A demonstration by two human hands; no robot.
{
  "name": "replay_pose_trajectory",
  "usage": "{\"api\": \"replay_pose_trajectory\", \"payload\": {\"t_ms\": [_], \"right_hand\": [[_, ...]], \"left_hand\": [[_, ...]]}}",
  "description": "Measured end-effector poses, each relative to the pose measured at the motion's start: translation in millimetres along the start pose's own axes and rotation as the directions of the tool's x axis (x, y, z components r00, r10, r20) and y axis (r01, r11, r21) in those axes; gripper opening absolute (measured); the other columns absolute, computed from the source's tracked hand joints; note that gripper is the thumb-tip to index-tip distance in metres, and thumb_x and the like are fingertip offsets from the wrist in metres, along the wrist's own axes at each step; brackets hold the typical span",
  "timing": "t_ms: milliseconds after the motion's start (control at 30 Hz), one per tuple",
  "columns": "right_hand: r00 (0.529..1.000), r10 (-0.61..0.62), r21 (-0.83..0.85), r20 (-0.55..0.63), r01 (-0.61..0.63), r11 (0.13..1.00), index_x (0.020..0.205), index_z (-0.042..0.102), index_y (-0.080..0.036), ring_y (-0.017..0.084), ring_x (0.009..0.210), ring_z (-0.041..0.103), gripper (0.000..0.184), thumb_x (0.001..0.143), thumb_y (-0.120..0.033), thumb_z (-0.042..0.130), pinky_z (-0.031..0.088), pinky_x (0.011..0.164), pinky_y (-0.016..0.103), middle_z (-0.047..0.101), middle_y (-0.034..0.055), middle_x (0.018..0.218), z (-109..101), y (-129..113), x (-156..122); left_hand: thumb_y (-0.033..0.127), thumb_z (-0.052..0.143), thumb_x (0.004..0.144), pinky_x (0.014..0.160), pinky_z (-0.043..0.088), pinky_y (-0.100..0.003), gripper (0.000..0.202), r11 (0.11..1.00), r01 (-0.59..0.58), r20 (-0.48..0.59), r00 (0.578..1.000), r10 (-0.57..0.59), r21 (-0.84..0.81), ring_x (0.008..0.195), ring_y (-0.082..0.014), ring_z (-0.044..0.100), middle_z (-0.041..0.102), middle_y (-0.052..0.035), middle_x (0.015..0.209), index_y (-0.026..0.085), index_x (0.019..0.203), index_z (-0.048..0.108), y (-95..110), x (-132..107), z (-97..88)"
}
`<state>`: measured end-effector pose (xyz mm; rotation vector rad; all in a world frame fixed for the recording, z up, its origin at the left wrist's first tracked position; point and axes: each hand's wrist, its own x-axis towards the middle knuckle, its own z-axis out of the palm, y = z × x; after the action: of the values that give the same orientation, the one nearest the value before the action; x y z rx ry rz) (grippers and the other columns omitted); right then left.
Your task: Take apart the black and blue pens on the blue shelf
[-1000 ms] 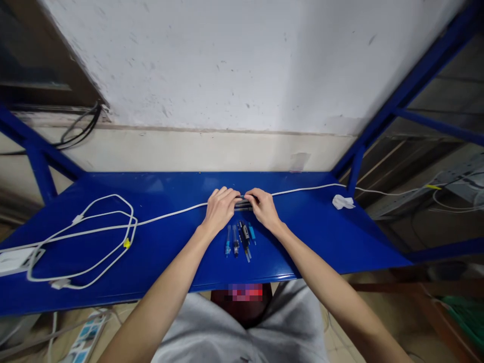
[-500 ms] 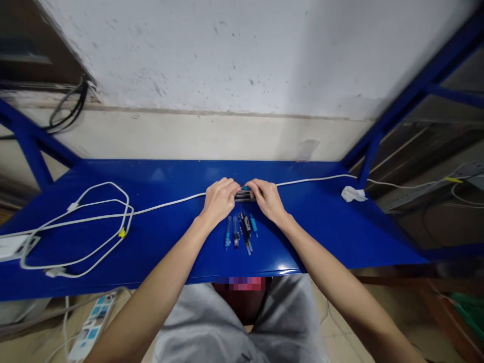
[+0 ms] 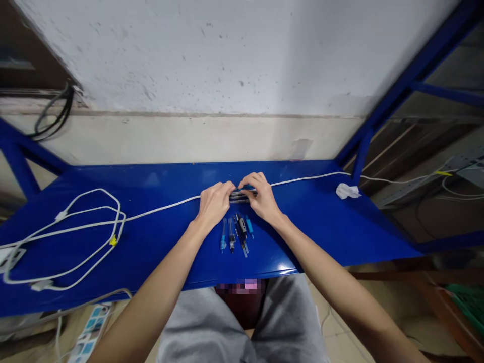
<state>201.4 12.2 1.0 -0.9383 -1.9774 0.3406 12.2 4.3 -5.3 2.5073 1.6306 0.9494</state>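
Several dark and clear pens [image 3: 239, 198] lie side by side across the blue table [image 3: 321, 227], between my two hands. My left hand [image 3: 215, 202] is closed at their left end, fingers bent over them. At the right end, my right hand [image 3: 260, 195] curls round with thumb and forefinger arched, and a bit of blue shows near the fingertips. What exactly each hand grips is partly hidden by the fingers. Nearer me lie pen parts: a clear and blue barrel [image 3: 223, 236], a clear barrel with a dark tip [image 3: 232, 236], a black clip piece [image 3: 242, 227], thin refills [image 3: 245, 249] and a blue grip [image 3: 249, 227].
A white cable [image 3: 166, 205] runs across the table behind my hands and loops at the left. Crumpled white tissue [image 3: 347, 191] lies at the right. Blue frame bars [image 3: 363, 151] rise at the side, and a wall [image 3: 212, 136] stands behind.
The right hand's forefinger has lifted and arched away from its thumb. Both hands stay at the pens. The whole view has shifted slightly, while the loose parts keep their arrangement.
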Motion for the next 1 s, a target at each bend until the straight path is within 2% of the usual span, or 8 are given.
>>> {"api": "replay_pose_trajectory", "payload": {"t_ms": [67, 200, 300, 400, 600, 767, 867, 1000], "right_hand": [[0.999, -0.007, 0.004, 0.053, 0.007, 1.000, 0.107, 0.066, -0.023, 0.025, 0.103, 0.058, 0.010, 0.101, -0.025, 0.057, 0.045, 0.092, 0.040, 0.069, 0.0070, 0.110, 0, 0, 0], [0.982, 0.031, -0.007, 0.184, -0.030, 1.000, 0.096, 0.067, -0.022, 0.022, 0.086, 0.059, 0.022, 0.106, -0.028, 0.049, 0.045, 0.081, 0.035, 0.070, 0.0049, 0.090, 0, 3, -1], [0.988, -0.020, 0.007, 0.156, 0.020, 1.000, 0.098, 0.066, -0.022, 0.023, 0.093, 0.058, 0.016, 0.102, -0.016, 0.050, 0.045, 0.084, 0.035, 0.068, 0.0060, 0.095, -1, 6, -1], [0.991, -0.047, -0.019, 0.129, 0.050, 0.999, 0.099, 0.064, -0.022, 0.024, 0.098, 0.056, 0.023, 0.094, -0.005, 0.050, 0.045, 0.087, 0.037, 0.066, 0.0066, 0.100, -3, 8, -1], [0.987, -0.061, -0.113, 0.149, 0.079, 0.990, 0.095, 0.061, -0.022, 0.025, 0.093, 0.055, 0.019, 0.096, -0.006, 0.051, 0.042, 0.082, 0.037, 0.067, 0.0058, 0.095, -4, 14, -1], [0.973, -0.073, -0.121, 0.219, 0.101, 0.987, 0.114, 0.061, -0.021, 0.024, 0.097, 0.056, 0.032, 0.099, -0.003, 0.039, 0.046, 0.083, 0.036, 0.064, 0.0088, 0.103, -6, 11, -1], [0.963, -0.108, -0.141, 0.248, 0.146, 0.979, 0.125, 0.060, -0.020, 0.025, 0.101, 0.055, 0.040, 0.099, -0.002, 0.037, 0.046, 0.089, 0.038, 0.062, 0.0109, 0.110, -5, 11, -2], [0.971, -0.095, -0.154, 0.221, 0.131, 0.979, 0.117, 0.067, -0.021, 0.024, 0.094, 0.056, 0.022, 0.105, -0.020, 0.047, 0.046, 0.086, 0.038, 0.063, 0.0091, 0.102, 0, 15, -2]], "left_hand": [[0.024, 0.039, 0.103, 0.065, 0.035, -0.029, 0.030, 0.999, 0.022, -0.011, 1.000, -0.022, 0.030, 0.078, -0.0200, 0.066, 0.071, -0.0041, 0.081, 0.023, 0.091, 0.066, -1, 0, -0.7], [0.024, 0.042, 0.101, 0.061, 0.029, -0.030, 0.028, 0.996, 0.046, 0.062, 0.997, -0.051, 0.081, 0.070, -0.0207, 0.066, 0.073, -0.0038, 0.077, 0.023, 0.084, 0.064, -2, 0, 0.2], [0.027, 0.043, 0.102, 0.059, 0.025, -0.031, 0.028, 0.988, 0.056, 0.104, 0.992, -0.071, 0.143, 0.063, -0.0216, 0.065, 0.071, -0.0040, 0.070, 0.023, 0.082, 0.063, -4, 1, 1.8], [0.031, 0.042, 0.103, 0.059, 0.024, -0.031, 0.032, 0.983, 0.080, 0.093, 0.991, -0.096, 0.163, 0.061, -0.0222, 0.064, 0.068, -0.0042, 0.066, 0.023, 0.081, 0.064, -6, 2, 0.8], [0.053, 0.053, 0.100, 0.062, 0.034, -0.028, 0.037, 0.998, 0.050, 0.088, 0.995, -0.054, 0.050, 0.072, -0.0199, 0.066, 0.070, -0.0019, 0.073, 0.024, 0.083, 0.068, -8, 2, -1.7], [0.037, 0.046, 0.106, 0.074, 0.041, -0.033, 0.031, 0.991, -0.125, 0.027, 0.992, 0.124, 0.049, 0.085, -0.0211, 0.065, 0.073, -0.0043, 0.088, 0.023, 0.102, 0.074, -10, 3, 0.7], [0.032, 0.043, 0.107, 0.076, 0.041, -0.036, 0.032, 0.982, -0.163, 0.002, 0.987, 0.164, 0.094, 0.090, -0.0229, 0.063, 0.073, -0.0059, 0.094, 0.022, 0.105, 0.073, -13, 4, -0.3], [0.030, 0.043, 0.106, 0.077, 0.042, -0.037, 0.031, 0.980, -0.164, 0.018, 0.986, 0.163, 0.111, 0.092, -0.0241, 0.061, 0.071, -0.0063, 0.093, 0.022, 0.102, 0.073, -12, 4, -0.4]]}}
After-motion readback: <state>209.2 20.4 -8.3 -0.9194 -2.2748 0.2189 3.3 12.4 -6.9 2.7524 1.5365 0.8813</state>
